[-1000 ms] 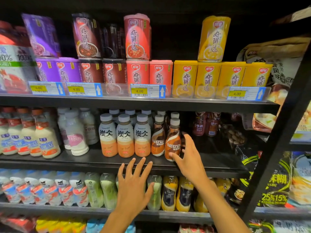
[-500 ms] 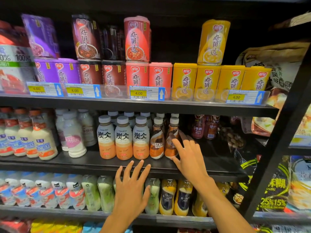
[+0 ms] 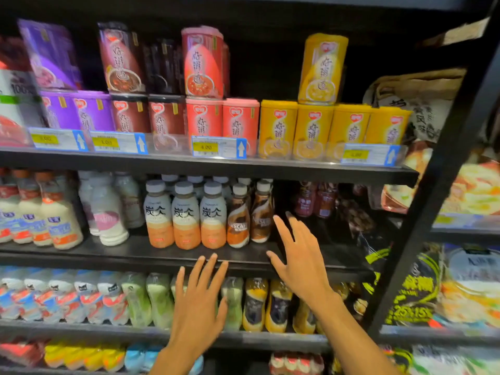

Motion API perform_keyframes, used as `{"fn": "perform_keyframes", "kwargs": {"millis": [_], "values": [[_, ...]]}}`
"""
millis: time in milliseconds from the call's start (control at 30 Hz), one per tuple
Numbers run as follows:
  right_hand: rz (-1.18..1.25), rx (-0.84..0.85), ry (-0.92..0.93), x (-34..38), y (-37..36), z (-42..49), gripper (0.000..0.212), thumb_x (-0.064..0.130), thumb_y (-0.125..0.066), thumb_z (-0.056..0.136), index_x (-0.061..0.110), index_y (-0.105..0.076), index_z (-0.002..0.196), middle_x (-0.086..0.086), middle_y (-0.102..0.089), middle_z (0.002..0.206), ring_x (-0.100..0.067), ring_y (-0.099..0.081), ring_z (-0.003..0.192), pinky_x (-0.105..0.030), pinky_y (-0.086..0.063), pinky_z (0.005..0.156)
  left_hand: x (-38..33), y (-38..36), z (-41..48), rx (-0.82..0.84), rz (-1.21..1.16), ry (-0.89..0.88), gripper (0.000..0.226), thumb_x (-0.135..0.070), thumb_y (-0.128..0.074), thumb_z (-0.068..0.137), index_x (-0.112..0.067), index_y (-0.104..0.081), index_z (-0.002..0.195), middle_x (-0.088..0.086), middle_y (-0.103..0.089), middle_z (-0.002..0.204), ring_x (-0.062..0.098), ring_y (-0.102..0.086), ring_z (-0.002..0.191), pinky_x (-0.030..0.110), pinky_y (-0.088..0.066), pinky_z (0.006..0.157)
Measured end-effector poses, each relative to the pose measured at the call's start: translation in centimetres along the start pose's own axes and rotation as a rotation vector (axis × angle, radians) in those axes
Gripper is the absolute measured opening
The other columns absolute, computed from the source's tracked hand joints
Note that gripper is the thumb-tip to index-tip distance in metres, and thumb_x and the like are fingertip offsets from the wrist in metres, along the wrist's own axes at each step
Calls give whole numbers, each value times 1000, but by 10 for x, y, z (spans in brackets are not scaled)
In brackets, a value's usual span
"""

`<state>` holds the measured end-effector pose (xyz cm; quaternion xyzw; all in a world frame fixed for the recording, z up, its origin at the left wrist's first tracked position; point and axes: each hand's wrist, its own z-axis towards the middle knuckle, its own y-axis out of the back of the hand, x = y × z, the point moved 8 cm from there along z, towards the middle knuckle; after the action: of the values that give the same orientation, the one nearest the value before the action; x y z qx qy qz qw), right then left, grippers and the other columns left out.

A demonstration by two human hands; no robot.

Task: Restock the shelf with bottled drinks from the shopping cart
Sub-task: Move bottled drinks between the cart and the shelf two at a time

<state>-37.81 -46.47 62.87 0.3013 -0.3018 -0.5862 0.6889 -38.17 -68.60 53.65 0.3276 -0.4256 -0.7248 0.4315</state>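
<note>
Two brown coffee bottles (image 3: 261,212) stand on the middle shelf (image 3: 135,250), right of three grey-and-orange bottles (image 3: 186,216). My right hand (image 3: 299,255) hovers with spread straight fingers just right of the coffee bottles, clear of them and holding nothing. My left hand (image 3: 198,301) is lower, fingers spread, its tips near the shelf's front edge, empty. The shopping cart is out of view.
Milk bottles (image 3: 54,217) fill the shelf's left. A dark gap (image 3: 311,239) lies right of the coffee bottles, with small red jars (image 3: 313,200) behind. Cans (image 3: 311,128) line the shelf above, bottles (image 3: 254,304) the one below. A black post (image 3: 433,212) stands at right.
My right hand let go of the rightmost coffee bottle and drew back to the right. The left hand stayed near the shelf edge. The view blurred slightly.
</note>
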Motion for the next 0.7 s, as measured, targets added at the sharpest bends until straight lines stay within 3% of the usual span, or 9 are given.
{"fn": "perform_keyframes", "kwargs": {"millis": [67, 233, 367, 467, 600, 700], "values": [[27, -19, -49, -9, 19, -42, 83, 51, -65, 95, 26, -23, 162, -6, -30, 166, -25, -31, 152, -41, -34, 121, -15, -6, -19, 1, -49, -26, 73, -47, -44, 90, -31, -29, 159, 0, -20, 169, 26, -18, 156, 55, -16, 123], [-19, 55, -231, -52, 56, -174, 85, 59, -60, 96, 29, -18, 164, -5, -22, 169, -28, -27, 155, -45, -33, 123, -76, -45, -72, 126, -89, -164, 71, -50, -40, 88, -26, -39, 156, 1, -31, 165, 28, -33, 150, 51, -18, 119], [-120, 171, -459, -96, 82, -301, 83, 66, -51, 98, 33, -14, 164, -3, -12, 172, -31, -20, 157, -51, -31, 123, -144, -75, -115, 215, -97, -297, 75, -53, -52, 84, -23, -45, 153, 6, -43, 159, 31, -41, 146, 57, -29, 117], [-148, 280, -586, -125, 109, -400, 83, 68, -46, 98, 32, -12, 164, -6, -14, 172, -34, -21, 156, -54, -33, 121, -204, -83, -155, 275, -167, -370, 73, -53, -45, 88, -22, -43, 154, 6, -41, 161, 32, -38, 147, 57, -24, 120], [-246, 356, -764, -163, 159, -513, 82, 71, -43, 96, 28, -24, 163, -7, -22, 170, -35, -26, 155, -55, -34, 121, -293, -90, -204, 352, -225, -516, 74, -48, -56, 81, -17, -52, 148, 10, -50, 153, 35, -45, 141, 61, -34, 115], [-279, 411, -882, -194, 193, -583, 84, 75, -38, 93, 30, -22, 163, -5, -21, 170, -33, -25, 155, -53, -31, 122, -355, -101, -236, 395, -250, -580, 71, -48, -52, 83, -17, -53, 147, 10, -48, 155, 35, -45, 142, 63, -34, 114]]}}
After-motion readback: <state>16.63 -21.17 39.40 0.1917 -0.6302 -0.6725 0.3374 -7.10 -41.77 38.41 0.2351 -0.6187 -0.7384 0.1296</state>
